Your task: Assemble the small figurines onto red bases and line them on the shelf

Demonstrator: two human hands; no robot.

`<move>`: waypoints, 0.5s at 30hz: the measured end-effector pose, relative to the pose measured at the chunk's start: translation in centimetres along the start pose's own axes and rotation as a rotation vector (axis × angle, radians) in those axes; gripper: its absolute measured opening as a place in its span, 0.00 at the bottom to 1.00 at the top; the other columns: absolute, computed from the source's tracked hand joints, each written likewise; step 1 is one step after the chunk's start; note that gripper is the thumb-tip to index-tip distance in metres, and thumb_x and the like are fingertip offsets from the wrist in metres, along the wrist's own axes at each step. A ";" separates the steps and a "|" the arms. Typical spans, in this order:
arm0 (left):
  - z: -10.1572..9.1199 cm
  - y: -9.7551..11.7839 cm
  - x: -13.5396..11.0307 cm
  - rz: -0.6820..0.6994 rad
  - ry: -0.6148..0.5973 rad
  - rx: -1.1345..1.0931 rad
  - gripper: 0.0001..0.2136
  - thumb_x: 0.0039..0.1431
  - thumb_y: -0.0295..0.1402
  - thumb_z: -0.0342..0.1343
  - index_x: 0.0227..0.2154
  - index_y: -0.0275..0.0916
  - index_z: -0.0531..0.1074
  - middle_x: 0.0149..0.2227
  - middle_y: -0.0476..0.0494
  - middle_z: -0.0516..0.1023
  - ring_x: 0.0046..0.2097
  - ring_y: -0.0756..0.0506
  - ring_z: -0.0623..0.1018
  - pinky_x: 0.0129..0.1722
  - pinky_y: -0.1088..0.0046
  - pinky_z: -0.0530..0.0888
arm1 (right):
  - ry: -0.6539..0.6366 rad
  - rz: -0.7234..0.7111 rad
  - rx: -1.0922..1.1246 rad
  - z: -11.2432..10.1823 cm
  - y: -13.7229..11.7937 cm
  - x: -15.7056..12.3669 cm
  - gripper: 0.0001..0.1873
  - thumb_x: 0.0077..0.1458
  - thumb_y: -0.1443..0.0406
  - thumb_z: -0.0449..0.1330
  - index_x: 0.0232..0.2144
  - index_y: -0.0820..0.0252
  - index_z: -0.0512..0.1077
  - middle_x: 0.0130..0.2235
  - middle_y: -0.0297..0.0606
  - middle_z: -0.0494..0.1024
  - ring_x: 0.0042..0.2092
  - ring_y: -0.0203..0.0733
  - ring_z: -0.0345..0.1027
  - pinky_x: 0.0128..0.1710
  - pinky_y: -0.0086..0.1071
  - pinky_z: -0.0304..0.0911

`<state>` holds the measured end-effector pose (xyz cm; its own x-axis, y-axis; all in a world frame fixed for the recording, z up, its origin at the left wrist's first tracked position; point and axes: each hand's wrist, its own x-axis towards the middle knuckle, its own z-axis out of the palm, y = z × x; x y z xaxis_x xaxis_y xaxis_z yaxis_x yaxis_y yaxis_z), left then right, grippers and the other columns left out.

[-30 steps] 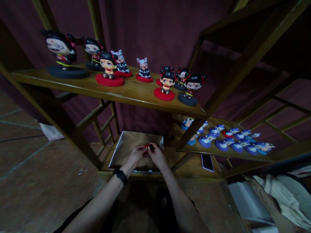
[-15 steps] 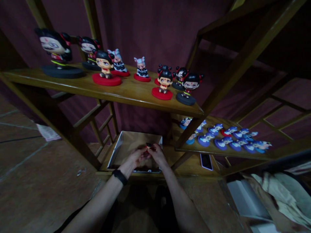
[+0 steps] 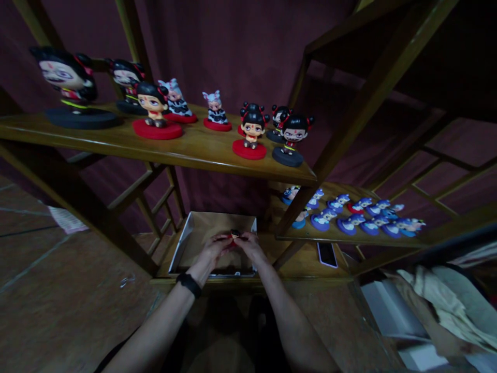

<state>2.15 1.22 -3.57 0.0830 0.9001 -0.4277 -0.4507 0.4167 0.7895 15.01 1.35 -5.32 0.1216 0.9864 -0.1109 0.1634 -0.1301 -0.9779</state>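
My left hand [image 3: 215, 250] and my right hand [image 3: 249, 246] meet over an open cardboard box [image 3: 185, 241] on the bottom shelf. Together they pinch a small figurine [image 3: 235, 235] with a dark head and a red part. Both sets of fingers are closed around it. A black band [image 3: 188, 284] sits on my left wrist. The inside of the box below the hands is mostly hidden.
A wooden shelf [image 3: 186, 150] above carries several big-headed figurines on red and black round bases [image 3: 249, 149]. A lower shelf to the right holds several blue figurines [image 3: 349, 220]. A phone [image 3: 326, 254] lies on the bottom board. Pale cloth and a white box [image 3: 392, 311] are at the lower right.
The hands have lifted the small figurine slightly and brought it closer between the fingertips. The camera view has shifted a little to the right.
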 end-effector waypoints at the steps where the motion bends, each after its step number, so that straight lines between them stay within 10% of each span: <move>1: 0.0 -0.1 0.0 -0.011 0.004 -0.005 0.06 0.43 0.18 0.60 0.24 0.32 0.71 0.25 0.42 0.78 0.28 0.48 0.78 0.32 0.72 0.76 | -0.003 0.006 0.002 0.0 -0.1 0.0 0.12 0.40 0.57 0.60 0.24 0.61 0.71 0.25 0.32 0.74 0.29 0.37 0.67 0.30 0.28 0.61; 15: -0.2 -0.7 0.6 0.009 -0.032 -0.047 0.07 0.41 0.19 0.60 0.27 0.32 0.73 0.27 0.42 0.78 0.29 0.47 0.78 0.32 0.71 0.76 | 0.026 0.044 0.039 0.1 -1.3 -0.4 0.09 0.36 0.60 0.59 0.20 0.60 0.68 0.24 0.31 0.69 0.29 0.35 0.62 0.28 0.27 0.57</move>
<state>2.30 1.48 -4.47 0.1063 0.9079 -0.4055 -0.4929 0.4023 0.7715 14.71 1.17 -4.06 0.1536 0.9767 -0.1496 0.1193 -0.1686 -0.9784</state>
